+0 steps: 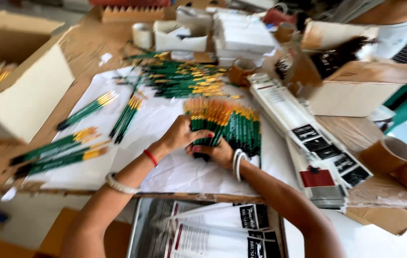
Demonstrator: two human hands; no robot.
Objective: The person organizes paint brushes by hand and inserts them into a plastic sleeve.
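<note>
Nearest us, below the desk edge, we see a stack of glossy packs [213, 229], white with black labels, lying in a grey tray [139, 224]; the blur keeps us from counting them.

Above that our two hands meet on white paper [174, 172], crinkled and spread over the wooden desk [84, 48]. Our left hand [179, 136], a red thread and a pale bangle on that arm, has its grip closed over the lower end of a bundle of brushes [227, 125]. Our right hand [217, 153], with white bangles at the wrist, cups the same bundle from beneath, fingers curled round it. The bundle fans upward: thin green handles, gold ferrules, orange tips, perhaps a few dozen, too blurred to count.

To the left, on the paper, lie four smaller brush groups [65, 150]. To the right lies a long row of flat packs [308, 143], white with black and red labels, and beside it one roll of brown tape [387, 155].

Farther off we see a loose heap of brushes [184, 79], another tape roll [240, 70], one open cardboard box [22, 91] at the left holding more brushes, and white boxes [241, 33] at the back.
</note>
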